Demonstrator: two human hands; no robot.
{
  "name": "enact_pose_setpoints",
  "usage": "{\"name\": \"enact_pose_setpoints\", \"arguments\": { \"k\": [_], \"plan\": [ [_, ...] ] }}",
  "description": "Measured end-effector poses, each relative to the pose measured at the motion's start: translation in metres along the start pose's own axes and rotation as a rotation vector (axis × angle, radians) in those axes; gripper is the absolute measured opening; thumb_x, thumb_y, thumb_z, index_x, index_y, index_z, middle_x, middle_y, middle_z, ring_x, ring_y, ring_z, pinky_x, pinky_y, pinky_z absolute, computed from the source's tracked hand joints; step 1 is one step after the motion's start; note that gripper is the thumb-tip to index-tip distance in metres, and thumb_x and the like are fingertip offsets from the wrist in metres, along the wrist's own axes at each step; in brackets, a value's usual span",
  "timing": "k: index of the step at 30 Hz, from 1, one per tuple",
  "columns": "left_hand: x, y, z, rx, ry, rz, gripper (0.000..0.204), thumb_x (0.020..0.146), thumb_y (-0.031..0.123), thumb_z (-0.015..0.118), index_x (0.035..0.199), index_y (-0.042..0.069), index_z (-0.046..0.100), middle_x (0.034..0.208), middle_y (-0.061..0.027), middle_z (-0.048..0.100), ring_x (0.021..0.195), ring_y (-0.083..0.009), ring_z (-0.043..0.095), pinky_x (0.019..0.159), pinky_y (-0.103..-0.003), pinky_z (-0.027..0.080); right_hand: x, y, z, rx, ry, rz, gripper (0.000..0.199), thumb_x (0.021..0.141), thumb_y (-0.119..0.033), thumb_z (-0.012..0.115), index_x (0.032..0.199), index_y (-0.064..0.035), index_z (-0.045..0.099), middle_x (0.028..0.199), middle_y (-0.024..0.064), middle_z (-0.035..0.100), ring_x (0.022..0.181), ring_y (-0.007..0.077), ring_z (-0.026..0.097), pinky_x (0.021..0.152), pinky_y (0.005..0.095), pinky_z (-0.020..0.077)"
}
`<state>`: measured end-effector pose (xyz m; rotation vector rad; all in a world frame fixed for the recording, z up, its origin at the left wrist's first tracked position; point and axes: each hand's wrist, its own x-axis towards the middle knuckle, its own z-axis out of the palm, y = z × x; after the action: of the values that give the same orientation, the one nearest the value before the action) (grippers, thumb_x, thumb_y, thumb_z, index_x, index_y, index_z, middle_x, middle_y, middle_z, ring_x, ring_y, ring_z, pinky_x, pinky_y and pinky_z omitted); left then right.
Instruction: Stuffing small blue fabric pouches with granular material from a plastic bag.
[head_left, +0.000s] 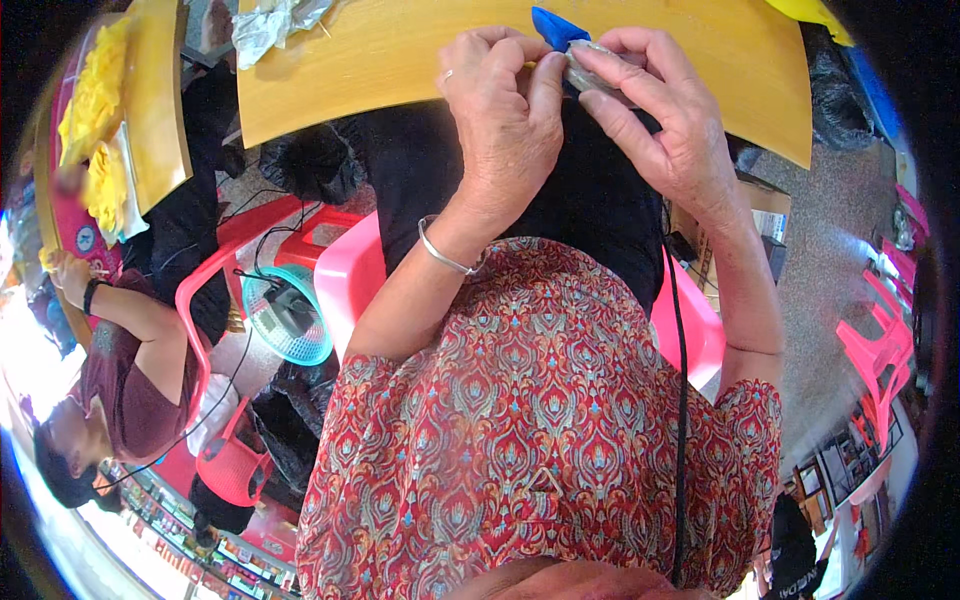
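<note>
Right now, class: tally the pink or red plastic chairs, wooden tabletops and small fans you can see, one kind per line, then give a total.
Pink or red plastic chairs: 5 (one is)
Wooden tabletops: 2 (one is)
Small fans: 1
Total: 8

Pink plastic chairs (880, 350) stand on a speckled grey floor (830, 260) beside a yellow wooden table (400, 60).

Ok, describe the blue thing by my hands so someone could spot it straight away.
Start at the wooden table across the top of the view. At its near edge both hands meet, left hand and right hand. The blue piece pokes out just above the fingertips, the only bright blue thing on the wood.
</note>
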<state>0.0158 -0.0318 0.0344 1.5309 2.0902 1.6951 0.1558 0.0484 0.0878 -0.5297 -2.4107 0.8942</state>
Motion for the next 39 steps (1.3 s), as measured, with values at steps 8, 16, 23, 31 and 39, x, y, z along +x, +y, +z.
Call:
{"name": "enact_pose_setpoints", "arguments": {
  "k": [8, 16, 23, 31, 39],
  "plan": [
    [-0.003, 0.005, 0.005, 0.010, 0.097, 0.255, 0.014, 0.072, 0.000, 0.068, 0.082, 0.004, 0.058, 0.091, -0.0122, 0.055, 0.086, -0.0298, 0.050, 0.077, -0.040, 0.038, 0.001, 0.007, -0.001, -0.018, 0.015, -0.008, 0.025, 0.084, -0.002, 0.067, 0.109, -0.0024, 0.066, 0.105, 0.0085, 0.060, 0.090, 0.0169, 0.062, 0.079, 0.0269, 0.0503],
    [-0.005, 0.009, 0.006, -0.028, 0.060, 0.332, 0.019, 0.071, -0.001, 0.069, 0.084, 0.004, 0.057, 0.092, -0.0132, 0.055, 0.088, -0.0309, 0.050, 0.079, -0.040, 0.039, 0.011, -0.019, -0.011, 0.091, 0.167, 0.280, 0.028, 0.077, -0.003, 0.068, 0.104, 0.0008, 0.063, 0.090, 0.0121, 0.060, 0.083, 0.0234, 0.062, 0.071, 0.0315, 0.0490],
    [-0.010, 0.008, 0.009, -0.078, 0.094, 0.227, 0.017, 0.075, -0.002, 0.067, 0.088, 0.002, 0.057, 0.095, -0.0134, 0.054, 0.090, -0.0281, 0.051, 0.078, -0.037, 0.042, 0.001, 0.010, 0.007, 0.012, 0.129, 0.203, 0.031, 0.081, -0.007, 0.069, 0.110, -0.0007, 0.061, 0.096, 0.0066, 0.064, 0.088, 0.0130, 0.062, 0.076, 0.0264, 0.0505],
    [0.005, 0.031, -0.001, -1.063, -0.013, -0.521, 0.028, 0.099, 0.016, 0.052, 0.121, 0.000, 0.047, 0.115, -0.0081, 0.052, 0.094, -0.0144, 0.056, 0.086, -0.029, 0.048, 0.008, 0.038, -0.008, 1.042, -0.026, 0.561, 0.034, 0.085, -0.011, 0.070, 0.116, -0.0019, 0.059, 0.096, 0.0036, 0.065, 0.086, 0.0079, 0.062, 0.077, 0.0216, 0.0505],
    [0.005, 0.019, -0.001, -1.552, -0.136, -0.812, 0.038, 0.100, 0.029, 0.048, 0.125, 0.001, 0.048, 0.120, -0.0110, 0.057, 0.109, -0.0205, 0.057, 0.098, -0.036, 0.047, 0.013, 0.005, 0.015, 0.291, 0.143, 0.230, 0.025, 0.085, -0.013, 0.071, 0.105, -0.0005, 0.063, 0.097, 0.0045, 0.064, 0.087, 0.0096, 0.062, 0.076, 0.0214, 0.0505]
  ]
}}
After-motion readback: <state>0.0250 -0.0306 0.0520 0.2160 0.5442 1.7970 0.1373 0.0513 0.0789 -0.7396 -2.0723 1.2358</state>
